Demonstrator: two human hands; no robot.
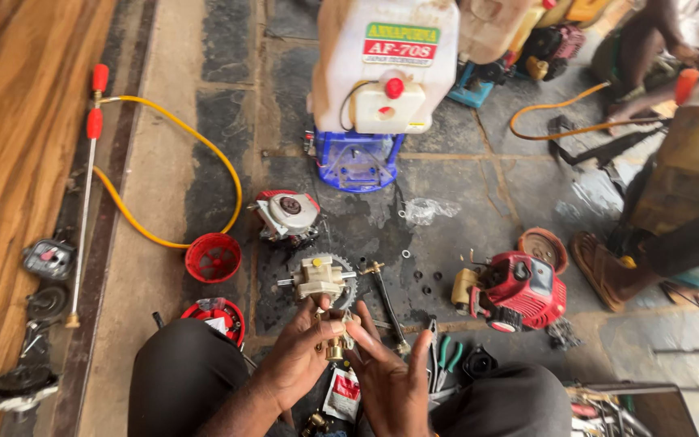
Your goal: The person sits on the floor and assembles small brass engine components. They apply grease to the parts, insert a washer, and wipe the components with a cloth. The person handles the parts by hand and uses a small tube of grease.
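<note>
Brass-coloured and small, the fitting [335,350] sits between the two hands, low in the middle of the stone floor [446,186], just in front of the person's knees. The left hand [301,356] has its grip closed on this fitting, fingers wrapped from the left side and the thumb over the top. The right hand [390,376] is just beside it on the right, palm turned up and fingers spread wide; it holds nothing, and only its fingertips come near the fitting, so I cannot tell if they touch it.

Directly above the fitting, farther from the person, stands the cream pump body [319,277] with a toothed gear behind it. Its long axis seems to run from the person away, and the fitting looks to be in line with its lower end. The left hand is the nearer one to it.

About containers: the red round cup [213,257] lies open to the left of the pump body, and it looks to hold nothing loose. The white tank [386,65] stands on a blue frame at the far edge of the floor; what is inside I cannot see. A red engine [519,293] lies to the right, and green-handled pliers [446,356] are near the right knee.
</note>
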